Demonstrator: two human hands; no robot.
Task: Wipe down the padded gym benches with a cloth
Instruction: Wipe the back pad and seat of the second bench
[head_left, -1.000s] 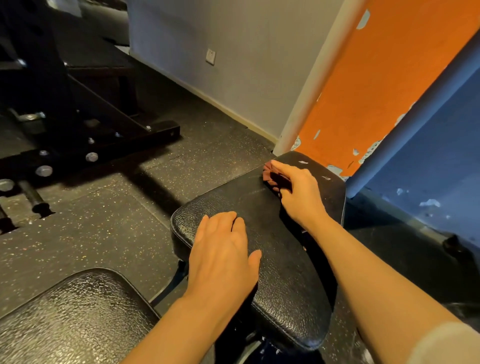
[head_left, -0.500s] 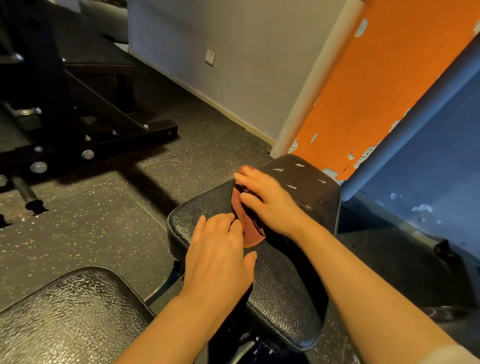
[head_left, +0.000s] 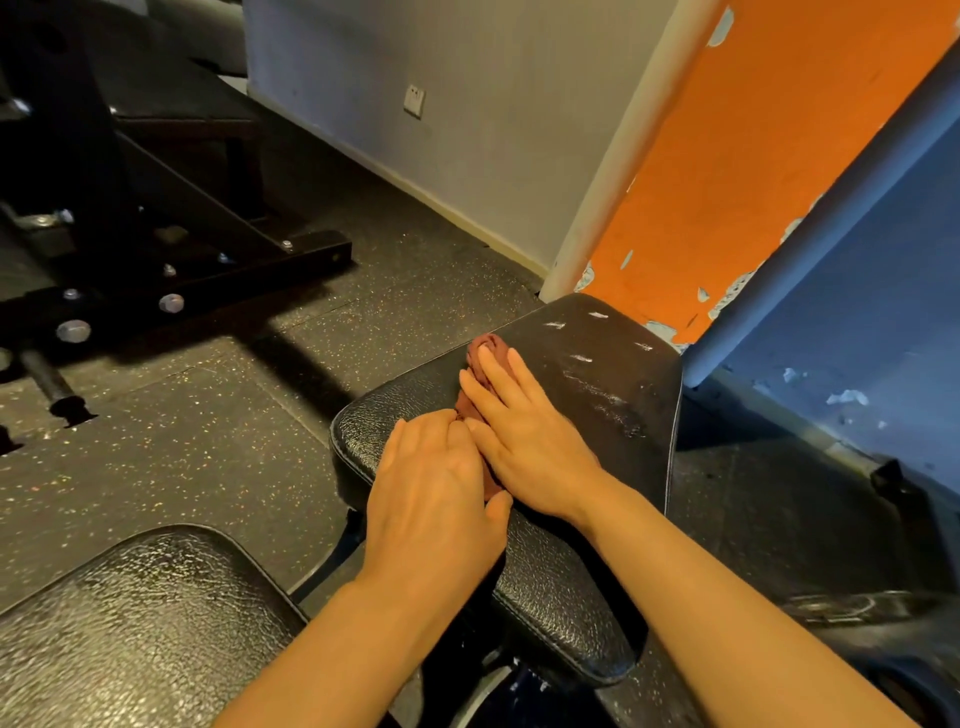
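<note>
Head-worn camera looks down, close over bench (head_left: 597, 395).

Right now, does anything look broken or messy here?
Yes. The black pad has pale scuffs near its far end, past the cloth. The orange wall behind is peeling in patches along its bottom, and the blue wall has chipped spots too.

Two bare forearms come into view from about 6 o'clock, ending in the left hand (head_left: 436, 499) and the right hand (head_left: 530, 441). No sleeve, watch, ring or glove shows on either arm in this view. The fingernails are short and plain, with no polish visible. Fine hair shows faintly along the forearms.
</note>
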